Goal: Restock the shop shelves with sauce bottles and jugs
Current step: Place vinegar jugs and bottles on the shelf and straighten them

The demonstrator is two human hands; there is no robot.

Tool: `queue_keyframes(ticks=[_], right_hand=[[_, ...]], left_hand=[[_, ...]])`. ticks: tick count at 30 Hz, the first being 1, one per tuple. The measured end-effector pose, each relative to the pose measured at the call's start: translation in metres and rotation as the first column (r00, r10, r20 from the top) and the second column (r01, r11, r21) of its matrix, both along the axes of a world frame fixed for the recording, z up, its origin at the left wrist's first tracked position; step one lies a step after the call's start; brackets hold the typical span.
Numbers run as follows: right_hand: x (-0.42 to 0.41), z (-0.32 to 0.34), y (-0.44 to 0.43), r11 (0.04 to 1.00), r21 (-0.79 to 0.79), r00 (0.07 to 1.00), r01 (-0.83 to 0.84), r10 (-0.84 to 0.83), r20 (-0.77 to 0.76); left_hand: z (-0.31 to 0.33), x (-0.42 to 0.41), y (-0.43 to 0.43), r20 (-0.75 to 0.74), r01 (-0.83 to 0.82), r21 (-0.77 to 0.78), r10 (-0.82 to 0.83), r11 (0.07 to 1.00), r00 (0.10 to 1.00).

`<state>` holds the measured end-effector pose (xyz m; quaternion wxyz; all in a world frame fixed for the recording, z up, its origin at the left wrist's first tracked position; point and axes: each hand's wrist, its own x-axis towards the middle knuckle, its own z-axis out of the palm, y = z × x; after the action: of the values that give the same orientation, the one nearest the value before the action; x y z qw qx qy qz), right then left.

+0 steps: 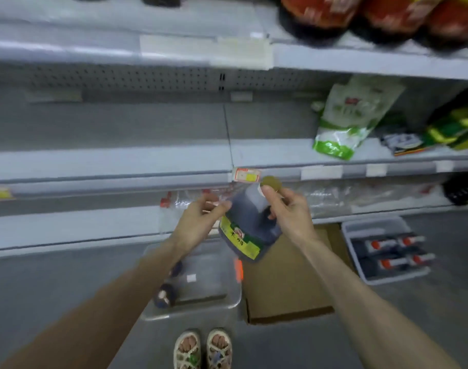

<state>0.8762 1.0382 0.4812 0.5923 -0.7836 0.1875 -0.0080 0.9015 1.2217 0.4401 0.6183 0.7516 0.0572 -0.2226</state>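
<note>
A dark sauce jug [250, 222] with a green-yellow label and an olive cap is held tilted in the air in front of the lower shelves. My right hand [286, 211] grips its handle, thumb up near the cap. My left hand [201, 217] pinches the jug's left shoulder with its fingertips. Behind the jug runs the grey middle shelf [107, 161], bare on its left part. Below it, a lower shelf [67, 225] carries clear plastic-wrapped bottles [179, 202] behind my hands.
On the floor sit a clear plastic bin [201, 288] with dark small bottles, a cardboard box [286, 283], and a white crate [387, 251] of red-capped bottles. A green-white bag [344, 121] and yellow-green packs [456, 126] occupy the middle shelf's right. Red-labelled jugs [360, 14] stand top right.
</note>
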Motion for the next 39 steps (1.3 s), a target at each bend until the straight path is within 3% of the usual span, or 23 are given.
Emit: queue_keyframes(ticks=[5,10,16,25,39], right_hand=[[-0.002,0.18,-0.027,0.997,-0.079,0.974,0.007,0.011,0.224],[-0.029,0.343,-0.062,0.985,-0.16,0.903,0.057,0.017,0.429],[-0.088,0.487,-0.117,0.97,-0.216,0.81,0.114,0.035,0.585],[-0.181,0.567,-0.245,0.94,-0.223,0.719,0.257,-0.032,0.695],[-0.295,0.592,-0.502,0.875,-0.328,0.713,0.356,-0.027,0.701]], left_hand=[[0.156,0.013,-0.026,0.185,0.228,-0.083,-0.21,0.97,0.96],[0.309,0.009,-0.065,0.415,0.506,-0.05,-0.443,0.861,0.795],[0.45,-0.023,-0.124,0.605,0.591,0.044,-0.492,0.806,0.626],[0.542,-0.098,-0.26,0.78,0.635,0.079,-0.445,0.768,0.441],[0.561,-0.191,-0.529,0.796,0.693,0.051,-0.449,0.719,0.407]])
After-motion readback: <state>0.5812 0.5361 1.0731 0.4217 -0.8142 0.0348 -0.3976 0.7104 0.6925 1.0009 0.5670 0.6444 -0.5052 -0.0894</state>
